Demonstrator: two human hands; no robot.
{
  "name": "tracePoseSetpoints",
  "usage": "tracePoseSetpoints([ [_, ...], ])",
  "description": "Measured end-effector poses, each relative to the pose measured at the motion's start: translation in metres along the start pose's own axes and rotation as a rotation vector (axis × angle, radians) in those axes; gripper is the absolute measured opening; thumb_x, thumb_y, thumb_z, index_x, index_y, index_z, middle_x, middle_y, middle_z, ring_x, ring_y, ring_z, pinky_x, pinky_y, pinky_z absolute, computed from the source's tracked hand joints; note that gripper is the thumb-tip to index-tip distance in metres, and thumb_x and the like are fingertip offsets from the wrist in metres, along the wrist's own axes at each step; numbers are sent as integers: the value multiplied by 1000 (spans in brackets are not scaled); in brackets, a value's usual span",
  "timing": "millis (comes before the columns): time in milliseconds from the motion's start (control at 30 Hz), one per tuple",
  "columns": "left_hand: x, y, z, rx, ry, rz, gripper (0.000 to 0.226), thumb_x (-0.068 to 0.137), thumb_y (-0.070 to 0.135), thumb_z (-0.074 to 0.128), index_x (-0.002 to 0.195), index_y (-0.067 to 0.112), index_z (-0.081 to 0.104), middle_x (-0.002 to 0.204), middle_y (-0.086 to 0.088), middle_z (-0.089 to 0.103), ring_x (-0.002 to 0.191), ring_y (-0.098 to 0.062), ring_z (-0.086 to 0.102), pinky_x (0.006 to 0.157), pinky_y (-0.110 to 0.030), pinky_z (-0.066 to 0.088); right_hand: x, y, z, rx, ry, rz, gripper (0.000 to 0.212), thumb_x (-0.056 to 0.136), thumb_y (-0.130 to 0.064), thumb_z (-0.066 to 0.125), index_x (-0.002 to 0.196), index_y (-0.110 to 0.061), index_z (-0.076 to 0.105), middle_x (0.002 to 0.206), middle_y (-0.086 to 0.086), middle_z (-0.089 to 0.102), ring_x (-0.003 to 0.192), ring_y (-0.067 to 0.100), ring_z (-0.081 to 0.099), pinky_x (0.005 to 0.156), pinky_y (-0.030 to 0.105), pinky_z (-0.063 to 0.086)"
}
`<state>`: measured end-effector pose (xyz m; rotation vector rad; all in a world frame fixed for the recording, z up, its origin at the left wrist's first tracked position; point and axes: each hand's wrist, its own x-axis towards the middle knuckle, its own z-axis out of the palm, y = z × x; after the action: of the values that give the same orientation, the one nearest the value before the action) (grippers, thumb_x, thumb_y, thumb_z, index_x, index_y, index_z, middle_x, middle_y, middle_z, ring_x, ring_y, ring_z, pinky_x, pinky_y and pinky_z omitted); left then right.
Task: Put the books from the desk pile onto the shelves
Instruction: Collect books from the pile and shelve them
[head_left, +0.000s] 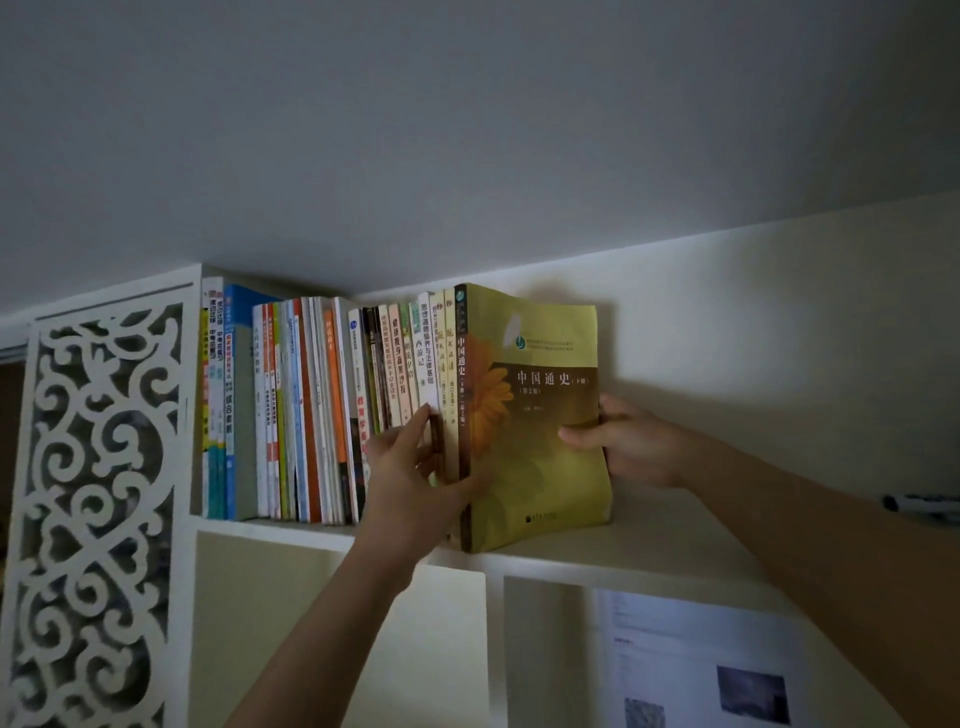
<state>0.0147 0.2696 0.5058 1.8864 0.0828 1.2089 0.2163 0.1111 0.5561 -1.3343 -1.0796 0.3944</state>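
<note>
A plain grey-white wall (467, 130) fills the upper half of the view, dim and evenly lit, with soft shadow falling along its lower right part. Below it stands a white shelving unit (649, 551) whose top board runs across the frame and slopes up to the right. At the left edge is a white carved panel (98, 493) cut through with scrolling curls. Under the board are open compartments; a printed sheet (701, 665) with small photographs hangs in the right one.

white carved screen (98, 519), printed sheet (701, 660), black marker (922, 505)
</note>
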Motion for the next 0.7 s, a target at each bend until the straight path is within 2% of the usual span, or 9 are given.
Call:
tracePoseSetpoints([
  [67,1,-3,-4,102,13,27,82,68,36,84,140,31,43,135,4,48,121,-14,53,98,-45,52,6,1,-1,8,-21,7,59,81,4,63,136,-6,46,128,17,62,117,32,61,96,44,51],
  [133,-1,-3,1,257,80,101,80,65,49,81,135,27,49,126,5,55,116,-13,56,95,-41,54,5,-2,4,-8,-30,0,53,87,3,60,134,-17,48,127,10,64,114,27,63,88,40,56],
  [200,-3,-5,5,370,140,129,88,63,59,78,138,24,48,127,5,54,116,-15,54,94,-39,53,0,-1,14,-161,39,-18,47,92,-5,60,131,-30,49,128,0,63,109,19,64,76,32,58],
  [233,-5,-7,6,383,142,116,95,61,65,76,141,25,46,129,5,53,117,-15,53,95,-40,53,0,0,18,-287,82,-16,47,93,-12,62,132,-33,46,129,-4,60,109,17,62,75,29,57],
  [300,-9,-13,4,326,107,78,104,52,76,71,142,29,44,130,7,53,117,-14,54,93,-42,55,-4,1,26,-584,117,-3,64,84,-34,74,137,-31,40,131,-8,55,116,17,57,89,35,54],
  [367,-16,-17,0,273,77,77,101,50,71,73,139,29,48,126,8,57,114,-12,58,90,-41,57,-13,1,30,-828,97,-27,94,61,-57,83,139,-30,39,130,-13,56,120,14,56,102,35,47],
  [433,-20,-18,-3,267,68,87,94,52,61,75,135,25,53,120,6,61,108,-11,62,87,-38,59,-32,-2,41,-938,3,-47,93,58,-58,83,139,-32,43,129,-14,57,118,10,56,105,30,44],
  [533,-19,-15,-2,355,109,119,85,55,59,77,130,22,59,113,4,64,100,-12,64,84,-37,59,-51,6,60,-955,-112,-100,99,56,-69,79,140,-40,37,132,-21,54,120,3,53,103,29,45],
  [700,-14,-17,8,464,131,195,76,63,50,81,128,17,59,112,4,56,100,-12,60,88,-29,55,-34,21,77,-859,-27,-199,125,39,-84,74,146,-48,21,133,-25,51,121,1,52,101,29,47],
])
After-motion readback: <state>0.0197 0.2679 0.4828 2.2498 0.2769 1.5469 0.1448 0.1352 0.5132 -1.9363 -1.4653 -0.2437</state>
